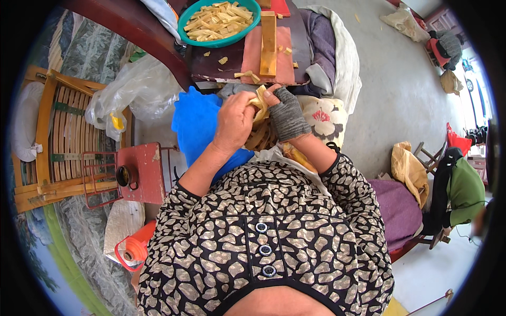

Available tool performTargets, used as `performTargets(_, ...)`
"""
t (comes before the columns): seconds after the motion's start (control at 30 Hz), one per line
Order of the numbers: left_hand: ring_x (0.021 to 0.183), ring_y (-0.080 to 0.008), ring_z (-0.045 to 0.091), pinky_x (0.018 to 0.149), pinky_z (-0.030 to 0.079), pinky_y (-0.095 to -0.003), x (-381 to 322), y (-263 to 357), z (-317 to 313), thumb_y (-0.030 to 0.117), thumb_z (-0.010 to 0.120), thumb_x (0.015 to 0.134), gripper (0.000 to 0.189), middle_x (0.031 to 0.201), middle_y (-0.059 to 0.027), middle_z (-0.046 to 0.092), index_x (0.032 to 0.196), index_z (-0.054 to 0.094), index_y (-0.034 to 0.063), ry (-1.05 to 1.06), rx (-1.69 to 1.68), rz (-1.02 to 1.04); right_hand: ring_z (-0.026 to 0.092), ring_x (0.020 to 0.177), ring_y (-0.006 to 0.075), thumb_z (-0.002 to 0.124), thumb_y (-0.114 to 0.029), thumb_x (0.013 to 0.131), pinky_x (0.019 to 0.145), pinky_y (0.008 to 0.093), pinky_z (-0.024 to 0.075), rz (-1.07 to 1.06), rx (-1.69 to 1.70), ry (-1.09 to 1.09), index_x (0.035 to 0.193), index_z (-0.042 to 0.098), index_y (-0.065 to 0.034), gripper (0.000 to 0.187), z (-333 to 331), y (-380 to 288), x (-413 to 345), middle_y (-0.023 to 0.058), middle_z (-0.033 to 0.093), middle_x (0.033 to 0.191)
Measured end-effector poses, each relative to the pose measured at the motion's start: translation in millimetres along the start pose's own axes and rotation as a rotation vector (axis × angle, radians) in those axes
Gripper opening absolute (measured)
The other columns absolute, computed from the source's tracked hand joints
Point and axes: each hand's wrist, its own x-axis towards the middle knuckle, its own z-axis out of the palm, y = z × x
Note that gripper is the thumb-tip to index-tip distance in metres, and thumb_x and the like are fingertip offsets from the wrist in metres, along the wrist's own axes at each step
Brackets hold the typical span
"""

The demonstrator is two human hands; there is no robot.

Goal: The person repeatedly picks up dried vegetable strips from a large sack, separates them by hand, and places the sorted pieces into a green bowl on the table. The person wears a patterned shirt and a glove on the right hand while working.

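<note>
Above my lap, my left hand [236, 118] pinches a pale yellow, flat dried strip [259, 104], probably plant fibre. On the strip's other side, my right hand [288, 112], in a grey fingerless glove, grips it between thumb and fingers. The strip looks folded or twisted, and its lower end is partly hidden by my fingers. Beneath my hands lie loose brownish strips [261, 136], with a blue plastic bag or sheet [197, 126] beside them. Just beyond my fingers, a small strip piece [248, 75] rests at the edge of a dark red board [213, 71].
A teal basin [253, 27] full of short folded pieces stands on the board. A wooden bar [268, 47] lies on a pink cloth [251, 51] there. To my left are a red stool [142, 170] with a dark mug [126, 176] and a red thermos [138, 245]. A person [464, 189] sits far right.
</note>
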Motion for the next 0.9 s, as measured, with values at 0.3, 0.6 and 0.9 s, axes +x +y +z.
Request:
performTargets(0.3,0.077,-0.033,0.05,0.067,0.041,-0.0359,24.5,-2.1,-2.9,0.01,0.049,0.086,0.009,0.082,-0.0146,0.052,0.092,0.052,0.0025,0.048,0.071,0.13,0.048,0.059,0.0082,0.054,-0.031,0.086,0.05,0.0204,0.0414,0.354,0.185,-0.266,0.086,0.055,-0.0046,0.027,-14.0,-11.1,20.2,0.0008,0.051,0.072)
performTargets(0.6,0.081,-0.008,0.05,0.073,0.042,-0.024,54.6,-14.7,3.1,0.008,0.044,0.09,0.007,0.087,0.0004,0.051,0.092,0.048,0.003,-0.12,-1.08,-0.564,0.058,0.078,0.0179,0.057,-0.037,0.085,0.071,0.0299,0.0455,0.033,0.029,-0.52,0.097,0.061,-0.0003,0.039,-44.0,-14.8,72.3,0.0111,0.06,0.079)
performTargets(0.9,0.066,-0.0065,0.055,0.06,0.045,-0.0202,55.7,-30.7,33.8,0.011,0.045,0.093,0.015,0.08,-0.0036,0.059,0.096,0.054,-0.0005,0.054,-0.57,-0.349,0.049,0.048,0.0104,0.058,-0.036,0.084,0.045,0.0235,0.0425,0.398,0.319,-0.528,0.094,0.059,0.0008,0.038,-47.6,8.3,81.6,0.0057,0.054,0.065)
